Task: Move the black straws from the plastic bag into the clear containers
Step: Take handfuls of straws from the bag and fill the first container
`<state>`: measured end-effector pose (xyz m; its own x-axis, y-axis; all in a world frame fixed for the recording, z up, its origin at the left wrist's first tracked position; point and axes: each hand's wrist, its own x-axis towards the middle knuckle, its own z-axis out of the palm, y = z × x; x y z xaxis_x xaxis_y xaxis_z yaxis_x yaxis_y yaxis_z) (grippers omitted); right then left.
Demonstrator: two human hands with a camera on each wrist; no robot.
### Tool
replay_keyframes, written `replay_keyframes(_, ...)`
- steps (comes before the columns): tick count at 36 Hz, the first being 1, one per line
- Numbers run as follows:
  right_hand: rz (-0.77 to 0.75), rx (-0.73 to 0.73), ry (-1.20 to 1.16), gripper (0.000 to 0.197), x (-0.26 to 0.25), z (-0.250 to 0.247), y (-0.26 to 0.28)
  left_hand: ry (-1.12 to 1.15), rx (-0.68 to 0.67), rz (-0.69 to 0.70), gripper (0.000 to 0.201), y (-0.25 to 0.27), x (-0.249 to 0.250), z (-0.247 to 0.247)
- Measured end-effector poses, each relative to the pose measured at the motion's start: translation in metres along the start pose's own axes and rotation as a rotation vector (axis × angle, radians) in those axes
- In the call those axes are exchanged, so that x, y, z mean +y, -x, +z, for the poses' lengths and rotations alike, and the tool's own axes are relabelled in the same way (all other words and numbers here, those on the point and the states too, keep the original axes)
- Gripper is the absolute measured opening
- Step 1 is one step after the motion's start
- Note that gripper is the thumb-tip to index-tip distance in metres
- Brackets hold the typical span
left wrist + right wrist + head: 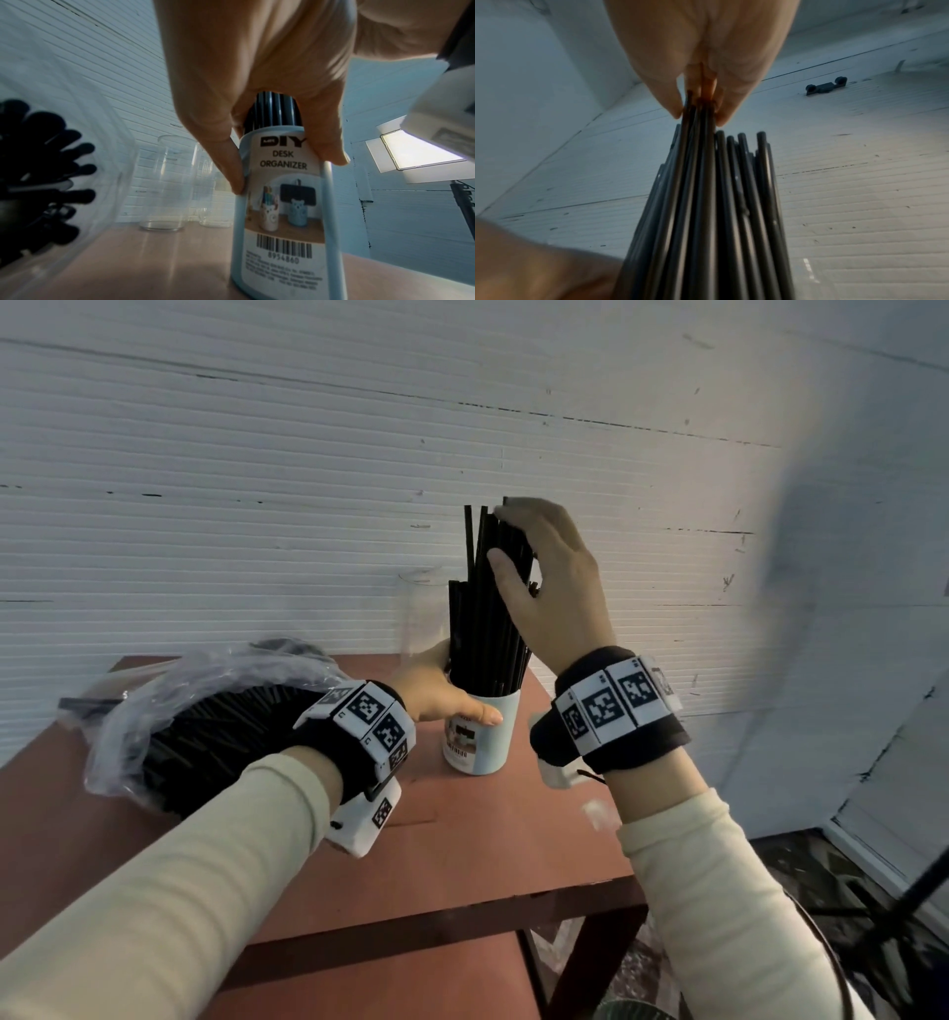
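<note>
Inside the labelled container, near the middle of the red table, a thick bundle of black straws stands upright, and the upper parts rise far above the rim. The right hand is over the top of this bundle; its thumb and fingertips pinch the upper ends of several straws, while other straws beside them stand free with their tips a little lower. The left hand holds the same container at its upper edge, thumb on the front of the label and fingers around the far side, so the straws pass just above this grip. The label reads "DIY DESK ORGANIZER" and has a barcode.

Behind the labelled container, closer to the white ribbed wall, two clear containers stand upright on the table. Left of the labelled container, a crumpled plastic bag lies on the table with many more black straws inside; their round ends point toward the left wrist. Both forearms wear cream sleeves and black wrist bands with white marker tags.
</note>
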<state>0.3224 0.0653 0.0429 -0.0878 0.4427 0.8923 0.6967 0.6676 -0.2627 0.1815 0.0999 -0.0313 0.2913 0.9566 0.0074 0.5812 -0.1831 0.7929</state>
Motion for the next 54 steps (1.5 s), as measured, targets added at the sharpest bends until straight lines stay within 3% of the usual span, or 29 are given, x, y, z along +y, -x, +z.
replay_keyframes(3, 0.019, 0.016, 0.033, 0.026, 0.004, 0.006, 0.008, 0.022, -0.006, 0.004, 0.091, 0.002, 0.0, -0.001)
replay_keyframes(9, 0.041, -0.005, 0.063, 0.023, 0.009, 0.011, 0.024, 0.093, -0.024, 0.026, 0.114, 0.004, -0.001, -0.001)
replay_keyframes(18, 0.029, -0.042, 0.051, 0.033, 0.014, 0.003, 0.033, 0.123, -0.027, 0.044, 0.118, 0.006, -0.003, 0.003)
replay_keyframes(21, 0.052, 0.009, 0.029, 0.04, 0.015, 0.0, 0.031, 0.106, -0.051, 0.037, 0.119, 0.009, 0.0, 0.005)
replay_keyframes(27, 0.035, -0.036, 0.108, 0.017, 0.023, -0.001, 0.04, 0.097, -0.067, -0.017, 0.083, 0.016, 0.001, -0.005)
replay_keyframes(31, 0.024, -0.038, 0.126, 0.024, 0.025, -0.001, 0.047, 0.085, -0.072, -0.023, 0.077, 0.014, -0.003, -0.014)
replay_keyframes(34, 0.044, -0.052, 0.098, 0.035, 0.022, -0.003, 0.042, 0.092, -0.105, 0.001, 0.056, 0.016, -0.002, -0.014)
replay_keyframes(39, -0.01, -0.065, -0.035, 0.057, 0.009, -0.008, 0.019, 0.084, -0.073, 0.013, 0.072, 0.016, -0.001, -0.007)
replay_keyframes(46, -0.069, -0.085, 0.007, 0.022, 0.004, 0.003, 0.008, 0.094, -0.086, 0.034, 0.067, 0.016, -0.002, -0.007)
replay_keyframes(54, -0.054, -0.093, 0.075, 0.02, 0.003, 0.011, 0.028, 0.093, -0.084, 0.041, 0.067, 0.015, -0.003, -0.007)
